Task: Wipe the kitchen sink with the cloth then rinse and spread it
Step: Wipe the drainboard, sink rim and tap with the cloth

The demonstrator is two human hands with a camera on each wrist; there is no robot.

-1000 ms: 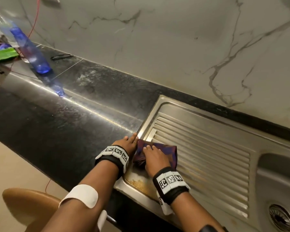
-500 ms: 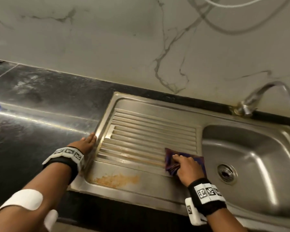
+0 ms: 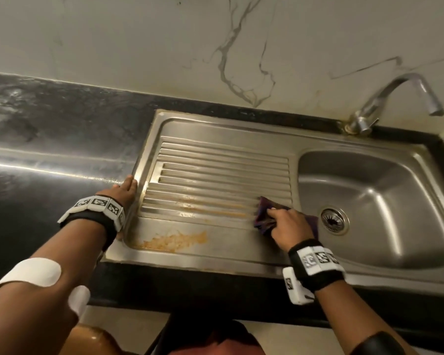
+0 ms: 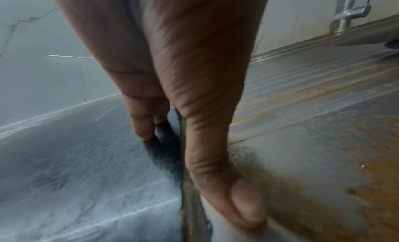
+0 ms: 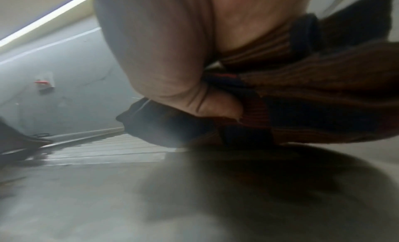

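While the right hand [image 3: 290,228] bunches the cloth [image 3: 263,216] in curled fingers and bears it down on the sink [image 3: 215,254] drainboard's right end, beside the basin, the left hand [image 3: 124,192] lies flat with straight fingers along the sink's left rim, apparently to brace the body against the stroke. The cloth sits under the right palm, its folds poking out to the left. An orange stain [image 3: 173,240] lies unwiped at the front left.
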